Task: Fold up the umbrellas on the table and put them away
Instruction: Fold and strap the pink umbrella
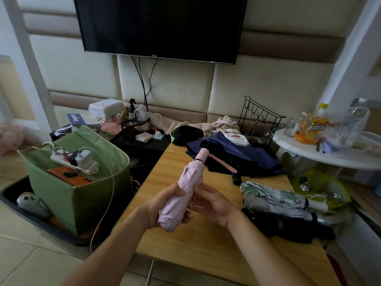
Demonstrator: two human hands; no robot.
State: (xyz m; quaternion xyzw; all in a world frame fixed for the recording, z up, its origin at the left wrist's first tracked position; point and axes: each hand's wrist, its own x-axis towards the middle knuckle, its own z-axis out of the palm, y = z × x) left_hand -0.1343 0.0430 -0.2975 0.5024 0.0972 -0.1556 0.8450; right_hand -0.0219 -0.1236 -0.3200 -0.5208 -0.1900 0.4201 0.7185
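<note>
The left hand (165,205) has its grip curled round the lower half of the pink umbrella (181,193), held above the wooden bench (206,244); the right hand (210,203) pinches its soft, creased canopy from the other side. The step looks like tightening the folds; next calls for wrapping the strap. Its smooth rounded handle points away from the grip. Right of the grip lie three rolled umbrellas (278,203); beyond it, a navy umbrella (247,153) sprawls loose, unfolded
</note>
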